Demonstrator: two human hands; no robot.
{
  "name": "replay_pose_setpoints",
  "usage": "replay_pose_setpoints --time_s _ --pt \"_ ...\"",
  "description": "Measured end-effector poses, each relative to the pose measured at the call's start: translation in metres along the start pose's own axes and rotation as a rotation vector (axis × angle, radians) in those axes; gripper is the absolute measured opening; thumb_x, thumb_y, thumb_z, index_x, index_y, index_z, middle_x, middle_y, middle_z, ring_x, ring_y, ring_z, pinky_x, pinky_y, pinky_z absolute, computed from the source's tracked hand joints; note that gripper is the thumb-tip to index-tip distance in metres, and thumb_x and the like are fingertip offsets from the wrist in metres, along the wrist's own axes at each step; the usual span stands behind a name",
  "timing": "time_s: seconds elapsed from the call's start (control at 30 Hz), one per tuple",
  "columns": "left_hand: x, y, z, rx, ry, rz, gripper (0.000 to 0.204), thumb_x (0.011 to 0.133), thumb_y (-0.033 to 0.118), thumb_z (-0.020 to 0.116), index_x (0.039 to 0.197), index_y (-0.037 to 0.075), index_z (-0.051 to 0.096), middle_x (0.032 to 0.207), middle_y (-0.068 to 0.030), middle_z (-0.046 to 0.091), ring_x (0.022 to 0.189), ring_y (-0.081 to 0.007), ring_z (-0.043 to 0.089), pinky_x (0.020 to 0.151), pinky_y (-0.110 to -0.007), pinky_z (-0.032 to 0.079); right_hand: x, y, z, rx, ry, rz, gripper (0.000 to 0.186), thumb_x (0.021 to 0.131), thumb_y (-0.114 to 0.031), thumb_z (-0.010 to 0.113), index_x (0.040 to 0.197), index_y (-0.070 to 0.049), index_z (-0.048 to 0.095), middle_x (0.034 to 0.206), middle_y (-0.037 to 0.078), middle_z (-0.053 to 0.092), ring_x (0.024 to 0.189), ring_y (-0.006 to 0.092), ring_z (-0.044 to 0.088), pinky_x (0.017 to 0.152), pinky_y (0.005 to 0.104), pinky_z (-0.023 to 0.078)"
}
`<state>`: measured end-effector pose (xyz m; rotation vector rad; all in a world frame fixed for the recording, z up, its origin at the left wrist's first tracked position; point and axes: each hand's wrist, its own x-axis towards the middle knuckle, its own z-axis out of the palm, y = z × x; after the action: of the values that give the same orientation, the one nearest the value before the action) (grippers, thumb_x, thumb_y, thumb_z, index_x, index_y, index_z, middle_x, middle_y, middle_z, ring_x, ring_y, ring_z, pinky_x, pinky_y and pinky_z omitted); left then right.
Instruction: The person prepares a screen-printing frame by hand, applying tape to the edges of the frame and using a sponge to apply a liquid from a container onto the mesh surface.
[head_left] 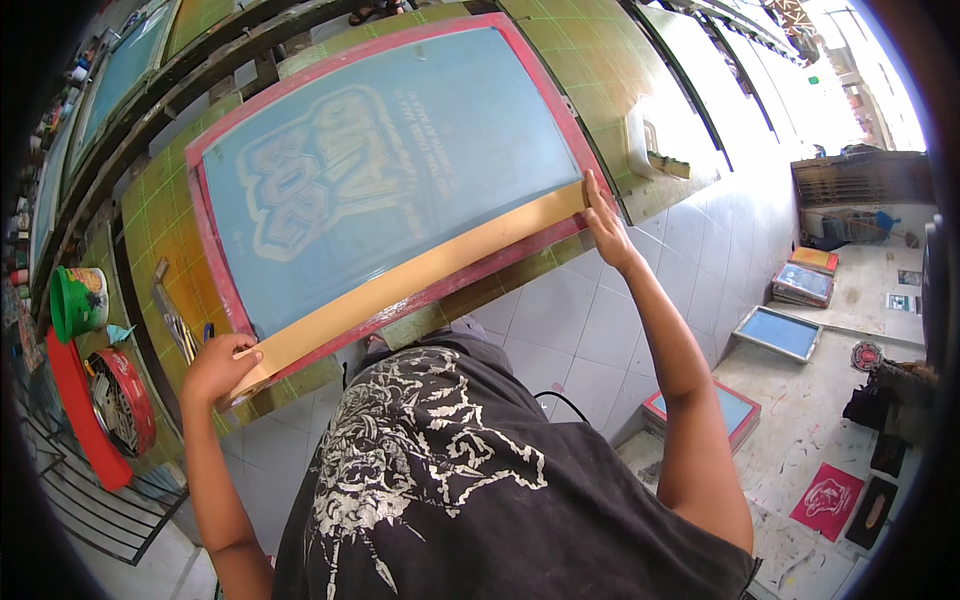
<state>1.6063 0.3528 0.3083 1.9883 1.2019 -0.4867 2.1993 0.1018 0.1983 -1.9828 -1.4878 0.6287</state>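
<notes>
"Okay, hands?"
"Left hand (220,370), lower left: thumb on the end of the tan tape strip (410,281), fingers curled, can't tell if pinching. Right hand (608,232), right of centre: fingers extended flat at its other end."
"Strip's where?"
"Along the lower edge of the pink-framed printing screen (490,120), mid-frame."
"Beyond?"
"Blue panel (122,75), upper left."

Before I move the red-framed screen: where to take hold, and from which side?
Likely both short rails of the red frame, one grip each, from left and right: narrow bars facing each other across the broad blue mesh. I'd avoid the near side: tan tape runs along it, with the left hand and right hand at its ends.
</notes>
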Motion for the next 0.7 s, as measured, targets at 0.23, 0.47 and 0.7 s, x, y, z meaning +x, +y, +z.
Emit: replay_pose_setpoints --time_s 0.23,0.47,0.7 --pt "0.000 0.000 0.001 -0.012 0.010 0.000 0.030 0.085 0.025 0.068 0.099 -0.001 0.069 0.091 -0.0197 0.070 0.085 -0.0329 0.068 0.078 -0.039 0.051 0.009 0.001 -0.009 0.967 0.228 0.178 0.066 0.109 -0.045 0.016 0.157 0.001 0.016 0.163 0.017 0.021 0.151 0.0263 0.021 0.124 0.0377 0.015" --pt "0.002 -0.002 0.002 0.005 0.011 0.024 0.031 0.085 0.026 0.068 0.099 -0.002 0.069 0.092 -0.0201 0.070 0.087 -0.0335 0.068 0.079 -0.039 0.051 0.002 -0.014 0.000 -0.290 0.128 0.062 0.074 0.105 -0.050 0.031 0.157 0.000 0.014 0.164 0.019 0.017 0.153 0.0309 0.014 0.124 0.0432 0.011" --pt "0.004 -0.005 0.003 0.025 0.013 -0.010 0.032 0.085 0.027 0.068 0.101 -0.001 0.070 0.096 -0.0206 0.070 0.090 -0.0350 0.067 0.082 -0.040 0.051 0.002 -0.021 0.015 -0.735 -0.067 0.046 0.104 0.092 -0.076 0.036 0.156 0.003 0.015 0.163 0.023 0.014 0.153 0.0350 0.009 0.124 0.0486 0.007"
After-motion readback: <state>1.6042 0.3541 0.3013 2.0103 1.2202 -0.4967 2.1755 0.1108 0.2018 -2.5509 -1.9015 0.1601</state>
